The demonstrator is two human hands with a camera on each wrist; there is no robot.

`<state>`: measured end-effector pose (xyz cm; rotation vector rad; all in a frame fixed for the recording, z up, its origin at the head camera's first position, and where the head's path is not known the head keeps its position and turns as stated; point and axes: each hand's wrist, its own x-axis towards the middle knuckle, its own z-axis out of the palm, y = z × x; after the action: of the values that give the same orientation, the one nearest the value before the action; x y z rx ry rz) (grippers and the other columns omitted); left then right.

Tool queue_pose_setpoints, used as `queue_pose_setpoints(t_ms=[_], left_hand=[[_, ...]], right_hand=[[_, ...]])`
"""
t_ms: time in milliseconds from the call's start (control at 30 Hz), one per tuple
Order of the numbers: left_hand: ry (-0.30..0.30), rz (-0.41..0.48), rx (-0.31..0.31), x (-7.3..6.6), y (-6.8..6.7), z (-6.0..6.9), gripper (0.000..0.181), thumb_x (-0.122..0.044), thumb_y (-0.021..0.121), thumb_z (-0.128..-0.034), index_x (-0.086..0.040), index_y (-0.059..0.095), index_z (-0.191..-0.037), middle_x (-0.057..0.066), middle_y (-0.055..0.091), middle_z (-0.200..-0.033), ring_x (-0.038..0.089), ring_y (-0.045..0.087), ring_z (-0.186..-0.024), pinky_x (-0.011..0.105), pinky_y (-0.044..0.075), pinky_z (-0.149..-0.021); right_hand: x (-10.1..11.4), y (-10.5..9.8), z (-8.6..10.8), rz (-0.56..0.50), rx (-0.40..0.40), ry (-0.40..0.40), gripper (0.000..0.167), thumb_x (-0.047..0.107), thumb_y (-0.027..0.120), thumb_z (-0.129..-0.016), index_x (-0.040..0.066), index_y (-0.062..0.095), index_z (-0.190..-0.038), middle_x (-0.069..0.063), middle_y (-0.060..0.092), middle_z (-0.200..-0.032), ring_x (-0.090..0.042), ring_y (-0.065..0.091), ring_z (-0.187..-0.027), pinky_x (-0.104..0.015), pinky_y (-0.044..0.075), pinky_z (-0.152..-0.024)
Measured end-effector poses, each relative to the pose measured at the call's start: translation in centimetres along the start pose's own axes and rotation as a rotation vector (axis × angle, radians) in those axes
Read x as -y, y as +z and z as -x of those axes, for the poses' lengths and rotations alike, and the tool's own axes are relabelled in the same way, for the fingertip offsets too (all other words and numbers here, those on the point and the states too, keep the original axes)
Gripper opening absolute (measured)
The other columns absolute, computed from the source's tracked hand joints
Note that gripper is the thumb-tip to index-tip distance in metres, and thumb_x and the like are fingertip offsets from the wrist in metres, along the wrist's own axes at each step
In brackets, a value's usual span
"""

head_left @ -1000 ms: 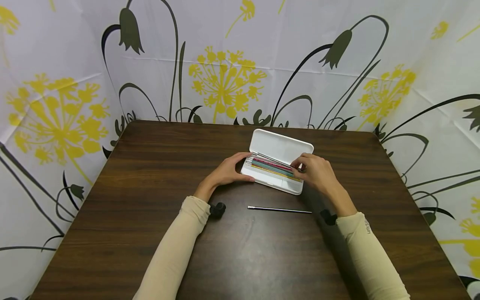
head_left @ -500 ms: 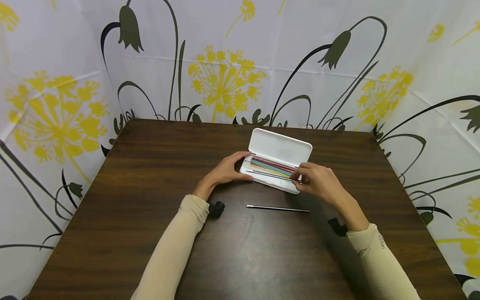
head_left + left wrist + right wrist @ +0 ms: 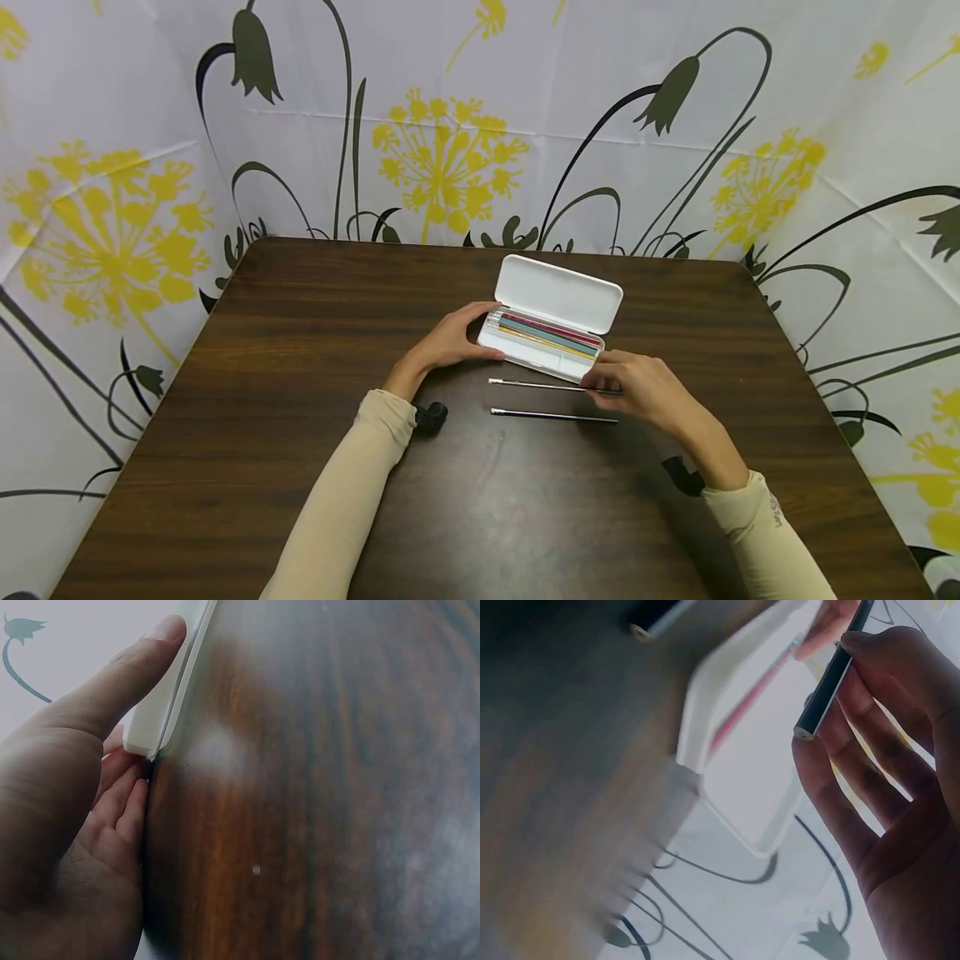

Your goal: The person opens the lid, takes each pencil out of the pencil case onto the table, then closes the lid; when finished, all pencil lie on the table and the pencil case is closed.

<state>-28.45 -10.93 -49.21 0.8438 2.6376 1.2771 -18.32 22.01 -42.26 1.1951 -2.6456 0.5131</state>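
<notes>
An open white pencil case (image 3: 558,296) holds several coloured pencils (image 3: 551,333). My left hand (image 3: 448,340) grips the case's left end between thumb and fingers; in the left wrist view the thumb of the hand (image 3: 82,757) lies on the case edge (image 3: 154,720). Just in front of the case, my right hand (image 3: 648,387) pinches a dark pencil (image 3: 536,384) near its right end. The right wrist view has this pencil (image 3: 829,686) between the thumb and fingers of the hand (image 3: 900,765). A second dark pencil (image 3: 555,415) lies on the table nearer the body, roughly parallel.
The brown wooden table (image 3: 315,333) reaches back to a white curtain (image 3: 315,125) printed with yellow and dark green flowers. Black bands with small dark devices (image 3: 431,418) sit at both wrists.
My right hand has taken a dark pencil out of the case and moved it toward the body, over the table in front. The left hand keeps its grip on the case.
</notes>
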Motion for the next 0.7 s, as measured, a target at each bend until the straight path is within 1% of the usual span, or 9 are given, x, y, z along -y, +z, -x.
queue_pose_setpoints(t_ms=[67, 300, 567, 700], left_hand=[[-0.005, 0.004, -0.002, 0.0, 0.0, 0.0, 0.091, -0.034, 0.09, -0.0713, -0.01, 0.045, -0.147, 0.007, 0.046, -0.145, 0.022, 0.04, -0.133, 0.042, 0.031, -0.109], [-0.002, 0.007, -0.003, 0.1, 0.2, 0.1, 0.092, -0.033, 0.09, -0.0714, -0.01, 0.044, -0.148, 0.007, 0.046, -0.145, 0.021, 0.04, -0.133, 0.042, 0.03, -0.109], [-0.01, 0.007, -0.002, 0.0, 0.2, 0.1, 0.09, -0.033, 0.09, -0.0716, -0.011, 0.045, -0.147, 0.006, 0.046, -0.144, 0.02, 0.04, -0.132, 0.041, 0.031, -0.109], [-0.01, 0.007, 0.0, -0.1, 0.1, 0.0, 0.09, -0.034, 0.089, -0.0718, -0.011, 0.045, -0.147, 0.006, 0.046, -0.144, 0.02, 0.04, -0.132, 0.04, 0.031, -0.109]], right_hand=[[-0.1, 0.5, 0.2, 0.005, 0.021, 0.004, 0.015, 0.013, 0.083, -0.075, 0.019, 0.075, -0.086, 0.012, 0.061, -0.087, -0.008, 0.06, -0.069, -0.028, 0.047, -0.055], [-0.4, 2.2, 1.0, 0.037, 0.146, 0.032, 0.015, 0.016, 0.083, -0.078, 0.021, 0.076, -0.09, 0.012, 0.062, -0.088, -0.005, 0.058, -0.072, -0.028, 0.047, -0.057], [-0.3, 2.5, 1.3, 0.016, 0.203, 0.077, 0.014, 0.018, 0.082, -0.08, 0.024, 0.076, -0.092, 0.013, 0.063, -0.091, -0.005, 0.06, -0.078, -0.03, 0.049, -0.062], [-0.3, 2.6, 1.3, 0.008, 0.208, 0.088, 0.013, 0.018, 0.082, -0.081, 0.024, 0.076, -0.092, 0.012, 0.064, -0.091, -0.006, 0.06, -0.078, -0.031, 0.05, -0.062]])
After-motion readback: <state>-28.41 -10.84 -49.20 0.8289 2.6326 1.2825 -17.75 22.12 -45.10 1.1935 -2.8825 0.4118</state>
